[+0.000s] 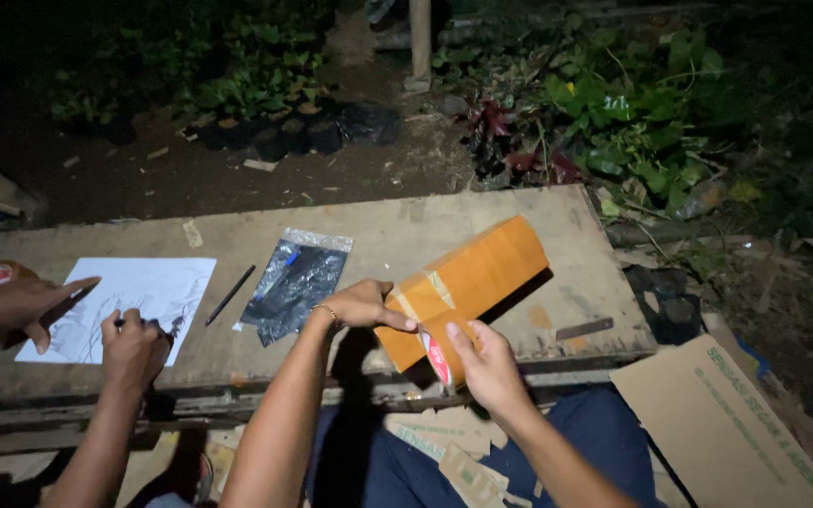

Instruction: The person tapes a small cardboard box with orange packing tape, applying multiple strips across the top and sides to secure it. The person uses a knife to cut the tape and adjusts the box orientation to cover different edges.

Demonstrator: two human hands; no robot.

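Observation:
An orange cardboard box (477,275) lies tilted on the wooden board (378,235), its near end hanging over the front edge. My left hand (361,305) rests on the box's near left corner, where pale tape crosses it. My right hand (485,362) grips the near end and presses a red-and-white tape roll (437,357) against the box.
At the left another person's two hands (134,346) draw with a pen on a white sheet (129,303). A black pencil (231,293) and a clear plastic bag (295,278) lie between us. Cardboard pieces (722,428) lie on the ground at the right. Plants and dark soil lie beyond.

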